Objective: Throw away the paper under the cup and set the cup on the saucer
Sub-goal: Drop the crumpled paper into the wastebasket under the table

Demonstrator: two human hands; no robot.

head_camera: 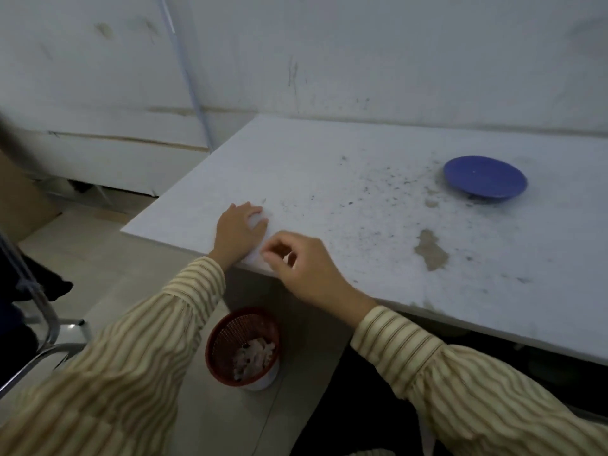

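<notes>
My left hand [240,230] is near the table's front left corner, its fingers curled around a small white cup [259,222] that is mostly hidden and blends with the tabletop. Just to its right, my right hand [306,268] pinches the edge of a white paper [255,255] that lies at the table edge under the cup. A bit of white shows between the thumb and fingers. The blue saucer [485,177] sits at the far right of the table, well apart from both hands, with nothing on it.
A red mesh waste basket [243,347] holding crumpled paper stands on the floor below the table edge, under my hands. The white table [329,179] is speckled and chipped, and stands against a wall. A metal chair frame [49,330] is at the left.
</notes>
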